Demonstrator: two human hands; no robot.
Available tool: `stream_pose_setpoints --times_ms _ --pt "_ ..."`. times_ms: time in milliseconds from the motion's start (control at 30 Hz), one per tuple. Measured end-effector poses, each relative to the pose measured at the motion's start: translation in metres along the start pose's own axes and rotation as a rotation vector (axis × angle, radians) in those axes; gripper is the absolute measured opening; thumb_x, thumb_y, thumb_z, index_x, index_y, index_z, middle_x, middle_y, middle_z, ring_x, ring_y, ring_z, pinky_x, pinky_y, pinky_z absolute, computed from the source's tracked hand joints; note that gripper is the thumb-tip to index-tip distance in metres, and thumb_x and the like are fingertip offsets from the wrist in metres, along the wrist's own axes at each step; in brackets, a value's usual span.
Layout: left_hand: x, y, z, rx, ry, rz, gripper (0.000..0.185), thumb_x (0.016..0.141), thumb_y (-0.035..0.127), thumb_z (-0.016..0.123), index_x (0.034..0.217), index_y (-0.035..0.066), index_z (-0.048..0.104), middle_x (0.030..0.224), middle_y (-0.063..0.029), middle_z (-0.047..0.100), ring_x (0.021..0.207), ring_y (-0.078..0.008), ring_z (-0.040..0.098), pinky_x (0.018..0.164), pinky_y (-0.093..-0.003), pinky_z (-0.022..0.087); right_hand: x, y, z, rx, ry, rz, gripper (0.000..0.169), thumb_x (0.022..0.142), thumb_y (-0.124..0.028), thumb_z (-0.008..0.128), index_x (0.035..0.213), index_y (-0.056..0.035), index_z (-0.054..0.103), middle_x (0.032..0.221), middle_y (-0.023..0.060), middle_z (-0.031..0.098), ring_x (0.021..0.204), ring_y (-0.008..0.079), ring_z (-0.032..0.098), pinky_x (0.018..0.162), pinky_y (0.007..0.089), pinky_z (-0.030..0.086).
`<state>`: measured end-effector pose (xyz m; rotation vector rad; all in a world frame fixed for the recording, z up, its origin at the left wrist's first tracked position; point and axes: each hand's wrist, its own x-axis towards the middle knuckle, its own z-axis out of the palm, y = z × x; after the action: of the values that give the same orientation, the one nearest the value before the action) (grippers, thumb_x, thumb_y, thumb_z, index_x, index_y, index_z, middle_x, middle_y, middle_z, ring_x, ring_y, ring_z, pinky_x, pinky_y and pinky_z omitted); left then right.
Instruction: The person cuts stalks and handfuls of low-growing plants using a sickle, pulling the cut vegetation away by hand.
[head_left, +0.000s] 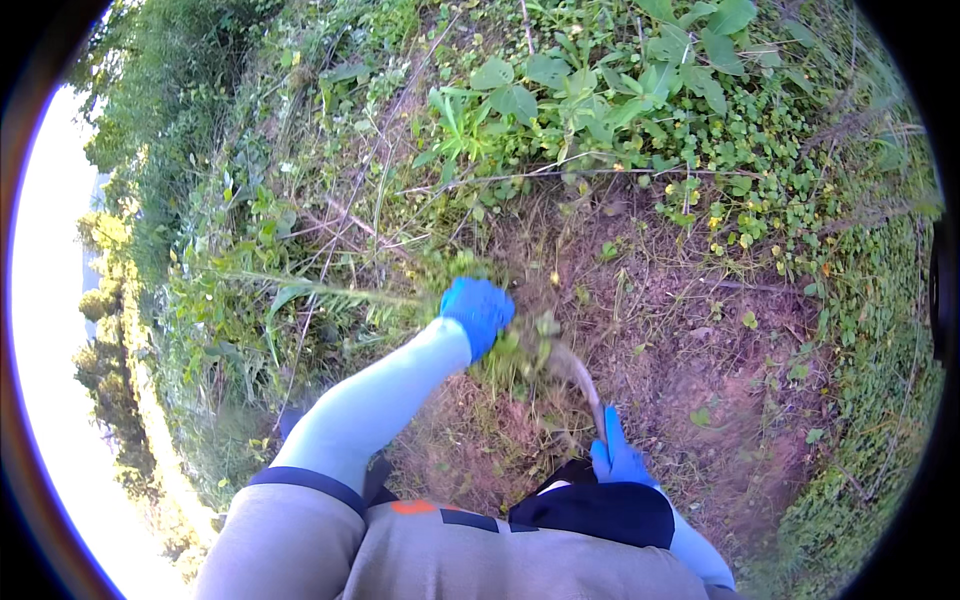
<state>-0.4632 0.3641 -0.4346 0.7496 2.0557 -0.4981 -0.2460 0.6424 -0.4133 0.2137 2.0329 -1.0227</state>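
Note:
My left hand (478, 315), in a blue glove, is closed around a bunch of green weeds (517, 356). Leaves and stems stick out on both sides of the fist, and one long stalk (337, 291) reaches left. My right hand (621, 456), also gloved in blue, grips a curved, handle-like tool (583, 379) low and close to my body. Its far end is blurred beside the weeds, so the kind of tool cannot be told. Below both hands lies reddish soil (480, 412) strewn with dry stems.
Broad-leaved plants (577, 90) grow beyond my hands, with small-leaved ground cover (750, 165) to the right. Dry twigs (360, 221) cross the ground ahead on the left. Taller growth (172, 150) borders the far left. Bare soil (735, 397) shows right of the tool.

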Motion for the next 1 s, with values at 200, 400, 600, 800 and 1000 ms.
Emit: stream_pose_setpoints --times_ms 200,400,600,800,1000 --pt "-0.042 0.001 0.058 -0.061 0.265 0.020 0.060 0.082 0.023 0.072 0.135 0.010 0.047 0.117 -0.0059 0.057 0.105 -0.0219 0.060 0.080 -0.0371 0.052 0.040 -0.039 -0.014 0.171 0.263 -0.163 0.065 0.101 -0.020 0.047 0.158 -0.0098 0.016 0.126 0.0219 0.062 0.096 0.0311 0.068 0.084 0.0418 0.052" --pt "-0.032 -0.024 0.035 0.010 0.323 0.025 0.053 0.082 0.020 0.071 0.130 0.011 0.050 0.114 -0.0046 0.059 0.107 -0.0215 0.061 0.083 -0.0369 0.052 0.126 -0.101 -0.017 -0.308 0.039 -0.067 0.065 0.101 -0.023 0.047 0.157 -0.0162 0.015 0.101 0.0318 0.063 0.089 0.0482 0.063 0.080 0.0557 0.048" --pt "-0.059 -0.012 0.078 -0.073 0.195 -0.033 0.043 0.087 0.024 0.065 0.126 0.012 0.053 0.108 -0.0050 0.060 0.099 -0.0230 0.062 0.077 -0.0404 0.053 -0.003 0.012 -0.006 -0.242 -0.025 -0.089 0.070 0.098 -0.023 0.052 0.158 -0.0143 0.016 0.097 0.0293 0.065 0.086 0.0450 0.066 0.073 0.0523 0.051" --pt "-0.090 0.007 0.108 -0.112 0.160 -0.058 0.053 0.088 0.026 0.064 0.136 0.013 0.046 0.108 -0.0079 0.056 0.099 -0.0248 0.061 0.076 -0.0421 0.053 0.027 -0.023 -0.002 -0.005 0.157 -0.236 0.064 0.100 -0.024 0.054 0.155 -0.0087 0.025 0.095 0.0252 0.065 0.084 0.0369 0.068 0.077 0.0455 0.051" --pt "-0.072 -0.029 0.092 -0.031 0.237 -0.171 0.078 0.087 0.013 0.062 0.155 0.018 0.024 0.110 -0.0099 0.054 0.097 -0.0243 0.061 0.075 -0.0393 0.053 0.152 -0.114 -0.005 -0.256 0.148 -0.236 0.064 0.100 -0.022 0.050 0.156 -0.0163 0.020 0.095 0.0300 0.065 0.085 0.0437 0.065 0.078 0.0507 0.049"
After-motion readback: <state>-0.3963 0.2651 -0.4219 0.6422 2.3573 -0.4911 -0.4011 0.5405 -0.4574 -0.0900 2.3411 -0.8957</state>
